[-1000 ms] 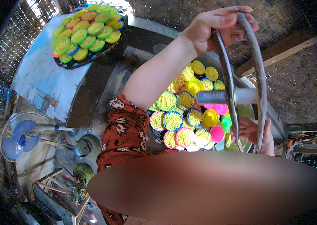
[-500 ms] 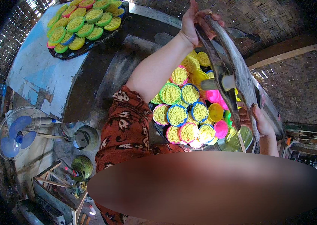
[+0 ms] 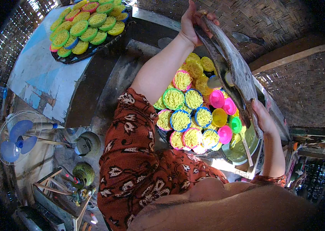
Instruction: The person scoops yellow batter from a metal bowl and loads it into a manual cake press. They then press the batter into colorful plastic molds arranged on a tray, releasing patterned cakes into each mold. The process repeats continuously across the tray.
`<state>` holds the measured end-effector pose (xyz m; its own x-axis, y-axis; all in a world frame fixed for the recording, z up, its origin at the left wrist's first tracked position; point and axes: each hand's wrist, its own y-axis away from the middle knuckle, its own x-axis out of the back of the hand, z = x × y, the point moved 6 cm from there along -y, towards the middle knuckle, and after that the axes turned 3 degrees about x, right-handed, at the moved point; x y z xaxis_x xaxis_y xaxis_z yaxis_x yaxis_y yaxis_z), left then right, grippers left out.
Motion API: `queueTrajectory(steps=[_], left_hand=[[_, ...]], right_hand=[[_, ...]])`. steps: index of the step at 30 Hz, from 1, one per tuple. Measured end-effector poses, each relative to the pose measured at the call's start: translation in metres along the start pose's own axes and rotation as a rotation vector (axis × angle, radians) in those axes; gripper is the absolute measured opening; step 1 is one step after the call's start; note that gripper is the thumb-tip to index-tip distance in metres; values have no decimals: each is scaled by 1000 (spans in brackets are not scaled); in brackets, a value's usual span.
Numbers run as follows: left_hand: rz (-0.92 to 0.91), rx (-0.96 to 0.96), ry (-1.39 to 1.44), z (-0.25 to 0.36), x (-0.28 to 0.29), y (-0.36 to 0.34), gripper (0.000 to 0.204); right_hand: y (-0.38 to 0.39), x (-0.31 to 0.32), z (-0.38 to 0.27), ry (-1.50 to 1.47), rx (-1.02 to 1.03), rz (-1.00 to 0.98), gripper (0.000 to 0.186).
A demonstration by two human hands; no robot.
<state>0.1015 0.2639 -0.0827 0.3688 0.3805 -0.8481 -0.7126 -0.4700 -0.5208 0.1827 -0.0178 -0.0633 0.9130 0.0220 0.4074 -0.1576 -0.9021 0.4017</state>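
My left hand (image 3: pixel 191 25) grips the upper end of a worn wooden lever press (image 3: pixel 233 63), made of two long boards with a metal cylinder (image 3: pixel 215 81) between them. My right hand (image 3: pixel 263 117) is closed round its lower end. Beneath the press, a crowded heap of small round coloured moulds (image 3: pixel 181 120) holds pale yellow noodle nests; some pink, yellow and green cups (image 3: pixel 216 98) at the right show no noodles. At their lower right sits a basin of greenish-looking contents (image 3: pixel 235 154) with a light wooden stick (image 3: pixel 247 150) in it, partly hidden by the press.
At the upper left, a round dark tray (image 3: pixel 66 57) of noodle-filled moulds rests on a pale, peeling counter (image 3: pixel 35 77). Left below are a blue fan (image 3: pixel 19 140), a metal pot (image 3: pixel 85 144), a green gas cylinder (image 3: pixel 83 169) and a wooden frame (image 3: pixel 49 183). Woven bamboo walls (image 3: pixel 289 92) surround the space.
The press and my left hand have moved leftward and up, tilting the boards further. The two boards look closer together, and less of the metal cylinder shows between them.
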Motion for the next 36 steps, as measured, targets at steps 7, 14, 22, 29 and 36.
queueTrajectory(steps=[7,14,22,29,36], left_hand=[[54,23,2,0,5,18,46],[-18,47,18,9,-10,10,47],[10,2,110,-5,8,12,48],[36,-162,-108,17,-76,3,64],[-217,71,-63,-27,-133,-9,70]], right_hand=[[5,-19,4,-83,-6,-9,65],[-5,-19,-4,-71,71,99,54],[12,-23,4,-104,34,71,62],[22,-21,-9,-268,162,-32,70],[52,0,-4,-361,130,84,67]])
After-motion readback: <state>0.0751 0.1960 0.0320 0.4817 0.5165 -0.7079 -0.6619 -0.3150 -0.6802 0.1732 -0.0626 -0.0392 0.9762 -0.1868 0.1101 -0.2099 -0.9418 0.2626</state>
